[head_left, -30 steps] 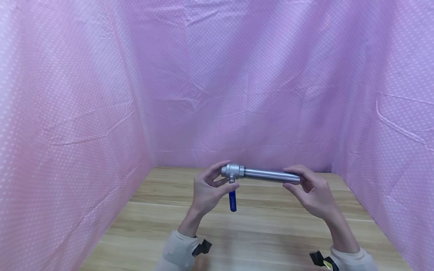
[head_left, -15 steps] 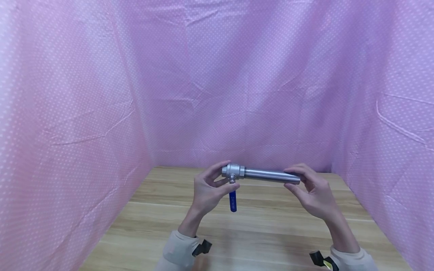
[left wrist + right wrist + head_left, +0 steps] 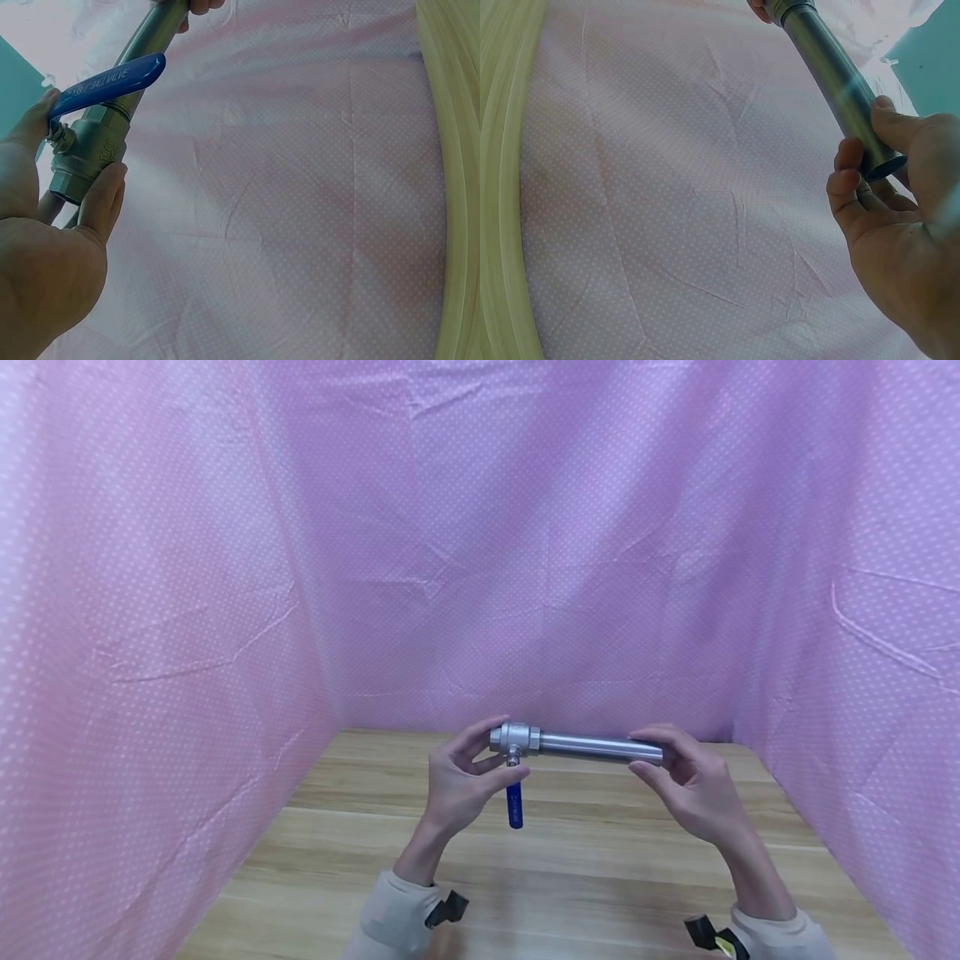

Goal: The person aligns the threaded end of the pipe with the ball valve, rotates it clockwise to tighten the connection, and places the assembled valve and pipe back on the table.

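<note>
Held up above the table is a metal ball valve with a blue lever handle that hangs downward in the head view. A steel pipe extends from the valve's right end, nearly level. My left hand grips the valve body, its thumb by the base of the lever. At the pipe's far end, my right hand pinches the tube between thumb and fingers. Raised lettering reading "BALL VALVE" shows on the lever in the left wrist view. The pipe's open end faces my right palm in the right wrist view.
A wood-grain table lies beneath both hands. Pink dotted cloth hangs behind it and on both sides. Each sleeve carries a black wrist mount, such as the left one.
The fingers of my right hand have shifted slightly on the pipe's end. The valve, pipe and left hand stay almost in the same place.
</note>
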Demonstrator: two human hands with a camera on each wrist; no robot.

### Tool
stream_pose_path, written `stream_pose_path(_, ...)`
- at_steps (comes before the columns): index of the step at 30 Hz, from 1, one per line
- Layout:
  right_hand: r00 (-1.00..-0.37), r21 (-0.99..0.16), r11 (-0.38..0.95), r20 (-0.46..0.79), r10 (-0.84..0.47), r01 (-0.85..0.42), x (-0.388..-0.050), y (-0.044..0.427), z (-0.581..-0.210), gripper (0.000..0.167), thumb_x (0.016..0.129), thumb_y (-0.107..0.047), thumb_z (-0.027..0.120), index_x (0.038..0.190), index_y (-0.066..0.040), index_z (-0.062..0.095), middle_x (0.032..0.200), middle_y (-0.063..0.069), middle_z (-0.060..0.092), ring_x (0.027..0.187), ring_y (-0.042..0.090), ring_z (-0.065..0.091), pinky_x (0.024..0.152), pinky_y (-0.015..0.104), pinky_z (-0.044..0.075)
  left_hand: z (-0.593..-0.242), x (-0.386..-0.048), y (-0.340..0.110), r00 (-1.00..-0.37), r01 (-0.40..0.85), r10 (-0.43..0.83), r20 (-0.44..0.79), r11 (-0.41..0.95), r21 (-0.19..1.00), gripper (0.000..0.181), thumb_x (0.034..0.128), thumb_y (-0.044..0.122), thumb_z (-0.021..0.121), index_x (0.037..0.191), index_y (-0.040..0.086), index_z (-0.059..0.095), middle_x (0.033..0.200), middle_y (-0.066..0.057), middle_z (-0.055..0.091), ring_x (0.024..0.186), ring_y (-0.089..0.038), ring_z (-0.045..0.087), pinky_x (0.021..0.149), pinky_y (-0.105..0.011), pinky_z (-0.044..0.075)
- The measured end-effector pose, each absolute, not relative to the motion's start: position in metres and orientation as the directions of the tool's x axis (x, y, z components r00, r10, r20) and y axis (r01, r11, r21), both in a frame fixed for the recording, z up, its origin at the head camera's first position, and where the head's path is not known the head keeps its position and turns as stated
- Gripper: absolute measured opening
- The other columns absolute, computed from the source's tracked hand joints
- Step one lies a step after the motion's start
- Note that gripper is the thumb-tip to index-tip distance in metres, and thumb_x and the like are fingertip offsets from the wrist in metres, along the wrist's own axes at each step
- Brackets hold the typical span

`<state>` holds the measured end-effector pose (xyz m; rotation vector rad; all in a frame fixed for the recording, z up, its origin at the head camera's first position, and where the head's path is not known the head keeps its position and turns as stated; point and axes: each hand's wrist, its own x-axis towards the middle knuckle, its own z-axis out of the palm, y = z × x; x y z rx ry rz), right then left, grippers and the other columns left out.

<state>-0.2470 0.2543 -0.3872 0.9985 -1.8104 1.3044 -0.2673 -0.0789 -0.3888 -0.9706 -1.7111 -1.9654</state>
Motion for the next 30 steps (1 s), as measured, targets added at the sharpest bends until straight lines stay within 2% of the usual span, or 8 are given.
stream_pose_path(3, -0.465, -0.457, 0.09, 0.86, -0.208, -0.885, -0.2482, 0.2532, -0.3869, 0.058, 0.077, 0.041, 0.069, 0.132, 0.02, 0.067, 0.123, 0.006, 0.075, 0.092, 0.007, 0.068, 0.066, 0.017, 0.057, -0.3893, -0.268, -0.0794, -0.688, 0.679, 0.162, 0.707, -0.202, 0.706, 0.068, 0.0826, -0.013, 0.091, 0.145, -0.013, 0.065, 0.141, -0.036, 0.072, 0.128, -0.013, 0.079, 0.107, -0.043, 0.07)
stream_pose_path(7, -0.45, -0.456, 0.029, 0.864, -0.224, -0.89, -0.2491, 0.2518, -0.3866, 0.059, 0.077, 0.043, 0.067, 0.132, 0.023, 0.065, 0.126, 0.008, 0.074, 0.105, 0.008, 0.072, 0.082, 0.013, 0.064, -0.3892, -0.2679, -0.0801, -0.686, 0.684, 0.155, 0.711, -0.198, 0.703, 0.067, 0.0824, -0.013, 0.091, 0.145, -0.01, 0.066, 0.14, -0.036, 0.072, 0.127, -0.013, 0.079, 0.106, -0.044, 0.07)
stream_pose_path(11, -0.438, -0.444, 0.025, 0.871, -0.222, -0.896, -0.2498, 0.251, -0.3865, 0.058, 0.076, 0.044, 0.066, 0.13, 0.023, 0.065, 0.124, 0.009, 0.074, 0.105, 0.009, 0.071, 0.083, 0.013, 0.064, -0.3885, -0.2675, -0.0803, -0.698, 0.672, 0.151, 0.7, -0.198, 0.714, 0.067, 0.0822, -0.012, 0.091, 0.145, -0.007, 0.068, 0.141, -0.035, 0.072, 0.128, -0.012, 0.079, 0.107, -0.043, 0.07)
stream_pose_path(20, -0.433, -0.435, 0.036, 0.879, -0.203, -0.9, -0.2504, 0.251, -0.3869, 0.053, 0.078, 0.042, 0.068, 0.128, 0.024, 0.066, 0.121, 0.008, 0.076, 0.107, 0.008, 0.073, 0.09, 0.013, 0.066, -0.3878, -0.2677, -0.0792, -0.69, 0.675, 0.158, 0.706, -0.212, 0.707, 0.067, 0.0822, -0.012, 0.091, 0.144, -0.013, 0.065, 0.139, -0.037, 0.072, 0.125, -0.012, 0.079, 0.106, -0.043, 0.07)
stream_pose_path(23, -0.452, -0.434, 0.13, 0.869, -0.2, -0.891, -0.2486, 0.2526, -0.3877, 0.051, 0.081, 0.038, 0.07, 0.128, 0.019, 0.069, 0.111, 0.003, 0.076, 0.095, 0.004, 0.071, 0.077, 0.013, 0.063, -0.3875, -0.2673, -0.0793, -0.701, 0.666, 0.157, 0.696, -0.206, 0.717, 0.068, 0.0822, -0.012, 0.091, 0.145, -0.014, 0.064, 0.14, -0.037, 0.072, 0.125, -0.011, 0.079, 0.107, -0.043, 0.07)
stream_pose_path(27, -0.513, -0.457, 0.273, 0.836, -0.194, -0.847, -0.245, 0.2553, -0.388, 0.048, 0.086, 0.031, 0.073, 0.129, 0.012, 0.072, 0.095, -0.003, 0.073, 0.08, 0.0, 0.064, 0.059, 0.017, 0.054, -0.387, -0.267, -0.0797, -0.712, 0.656, 0.156, 0.684, -0.199, 0.728, 0.068, 0.0821, -0.012, 0.09, 0.145, -0.013, 0.065, 0.14, -0.038, 0.072, 0.125, -0.01, 0.079, 0.107, -0.042, 0.07)
stream_pose_path(28, -0.524, -0.464, 0.284, 0.83, -0.193, -0.839, -0.2446, 0.2559, -0.3881, 0.044, 0.088, 0.027, 0.075, 0.129, 0.011, 0.073, 0.093, -0.003, 0.072, 0.078, -0.002, 0.063, 0.058, 0.018, 0.054, -0.3869, -0.2668, -0.0798, -0.713, 0.655, 0.156, 0.683, -0.197, 0.729, 0.067, 0.0819, -0.013, 0.09, 0.145, -0.013, 0.065, 0.14, -0.038, 0.072, 0.125, -0.01, 0.079, 0.107, -0.042, 0.07)
stream_pose_path(30, -0.518, -0.473, 0.237, 0.834, -0.19, -0.848, -0.2447, 0.255, -0.3873, 0.042, 0.09, 0.026, 0.076, 0.129, 0.014, 0.071, 0.1, 0.0, 0.075, 0.083, -0.001, 0.066, 0.062, 0.015, 0.057, -0.3868, -0.267, -0.0799, -0.713, 0.656, 0.156, 0.683, -0.196, 0.729, 0.067, 0.0818, -0.013, 0.09, 0.144, -0.012, 0.065, 0.14, -0.037, 0.072, 0.126, -0.011, 0.079, 0.107, -0.043, 0.07)
